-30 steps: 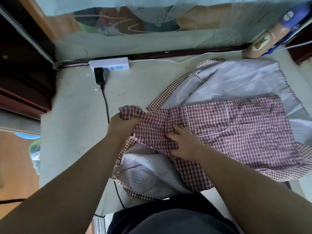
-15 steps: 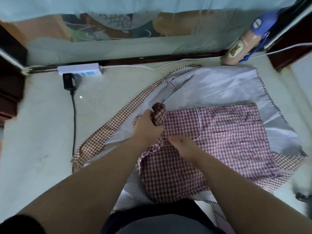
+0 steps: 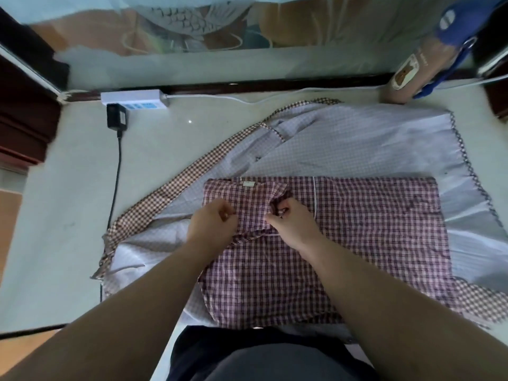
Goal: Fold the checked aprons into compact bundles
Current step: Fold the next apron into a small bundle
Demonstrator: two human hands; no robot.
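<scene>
A dark red checked apron (image 3: 357, 237) lies folded into a rough rectangle on the table. It rests on a second apron (image 3: 357, 144) spread inside out, pale lining up, with a brown checked border and strap (image 3: 181, 180) trailing to the left. My left hand (image 3: 213, 224) grips the folded-over top flap of the red apron at its left part. My right hand (image 3: 288, 218) pinches a bunched bit of the same flap just to the right. Both hands sit close together near the apron's upper left.
A white power strip (image 3: 134, 98) with a black plug and cable (image 3: 116, 171) lies at the back left. A beige and blue iron (image 3: 428, 64) stands at the back right. Dark wooden furniture (image 3: 24, 111) borders the left side. The pale table (image 3: 55, 215) shows bare surface left of the aprons.
The red apron's left end has been folded over to the right, giving a straight left edge. Both hands moved rightward with the flap and now hold it down on the folded body.
</scene>
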